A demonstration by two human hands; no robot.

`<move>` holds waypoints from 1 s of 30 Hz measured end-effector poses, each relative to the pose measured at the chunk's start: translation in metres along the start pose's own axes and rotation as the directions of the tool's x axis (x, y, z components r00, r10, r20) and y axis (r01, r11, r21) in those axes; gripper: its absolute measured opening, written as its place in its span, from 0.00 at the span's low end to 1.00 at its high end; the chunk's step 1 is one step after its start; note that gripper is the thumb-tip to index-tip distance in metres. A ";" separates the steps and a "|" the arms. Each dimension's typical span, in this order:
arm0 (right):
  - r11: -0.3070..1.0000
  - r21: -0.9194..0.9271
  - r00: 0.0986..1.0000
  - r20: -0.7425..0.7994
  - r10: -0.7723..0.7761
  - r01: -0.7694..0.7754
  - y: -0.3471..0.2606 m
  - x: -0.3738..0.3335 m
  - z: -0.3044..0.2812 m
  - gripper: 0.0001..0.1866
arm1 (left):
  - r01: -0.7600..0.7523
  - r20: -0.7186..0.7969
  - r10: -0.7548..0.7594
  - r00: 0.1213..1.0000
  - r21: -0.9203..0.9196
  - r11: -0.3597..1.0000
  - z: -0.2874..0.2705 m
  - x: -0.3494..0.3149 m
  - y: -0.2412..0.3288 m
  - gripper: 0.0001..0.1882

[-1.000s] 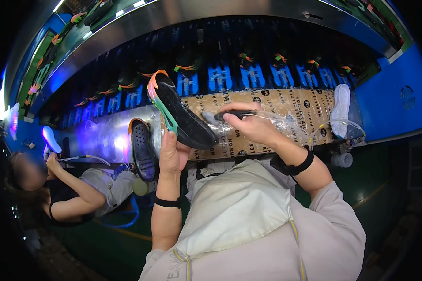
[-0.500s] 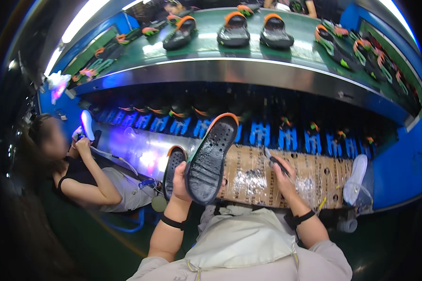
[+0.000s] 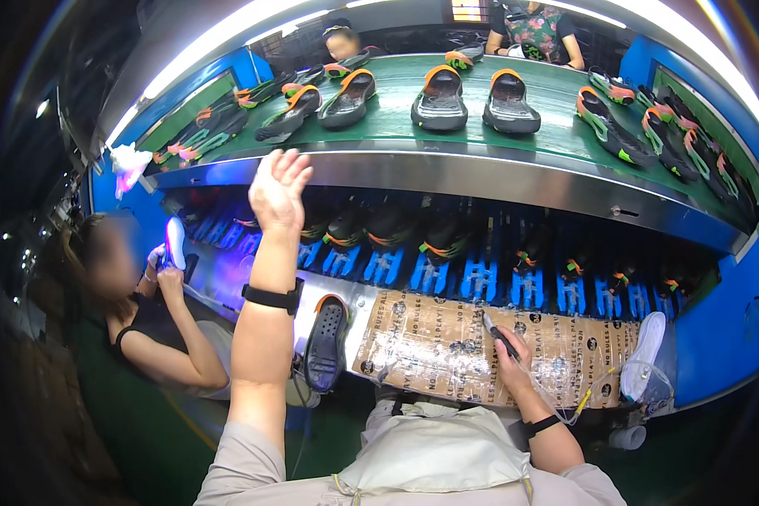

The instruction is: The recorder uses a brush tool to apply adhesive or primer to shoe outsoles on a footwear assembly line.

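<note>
My left hand [image 3: 280, 192] is raised with its fingers spread, holding nothing. Just past its fingertips, a black shoe bottom [image 3: 288, 118] with an orange rim rests on the green conveyor belt [image 3: 379, 126]. My right hand [image 3: 513, 358] is wrapped round a black-handled glue brush [image 3: 504, 341], its pale tip pointing away from me over the cardboard-covered bench [image 3: 422, 346]. A thin clear tube runs beside that hand. Another black shoe bottom [image 3: 325, 344] with holes and an orange rim lies at the bench's left, below my left forearm.
Several shoes on blue holders [image 3: 481, 282] fill the lower shelf. More shoe bottoms [image 3: 439, 99] sit on the belt, behind a metal edge [image 3: 481, 173]. A white sole [image 3: 645, 356] lies at the bench's right end. A co-worker [image 3: 164, 337] sits at left; others are beyond the belt.
My left hand has let go of the shoe bottom and moved up and left toward the belt, where one more now rests. My right hand still holds the brush. The view has tilted up.
</note>
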State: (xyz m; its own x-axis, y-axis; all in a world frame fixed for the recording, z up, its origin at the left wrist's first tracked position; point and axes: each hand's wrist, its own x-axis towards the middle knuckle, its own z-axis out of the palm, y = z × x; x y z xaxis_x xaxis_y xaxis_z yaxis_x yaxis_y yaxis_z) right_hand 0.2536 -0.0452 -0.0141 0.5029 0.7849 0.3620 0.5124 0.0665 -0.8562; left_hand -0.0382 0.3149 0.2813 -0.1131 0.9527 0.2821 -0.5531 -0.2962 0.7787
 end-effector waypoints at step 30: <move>0.994 -0.060 0.989 0.110 0.103 -0.097 -0.012 0.018 -0.002 0.17 | -0.213 0.274 -0.085 0.958 0.479 -0.852 -0.143 0.338 0.066 0.22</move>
State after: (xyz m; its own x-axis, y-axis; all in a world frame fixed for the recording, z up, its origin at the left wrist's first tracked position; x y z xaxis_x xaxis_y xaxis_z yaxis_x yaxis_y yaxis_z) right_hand 0.2577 -0.0335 0.0033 0.4732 0.8506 0.2291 0.5020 -0.0466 -0.8636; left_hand -0.2312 0.6267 0.3476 0.1649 0.9191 0.3578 0.8905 0.0172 -0.4547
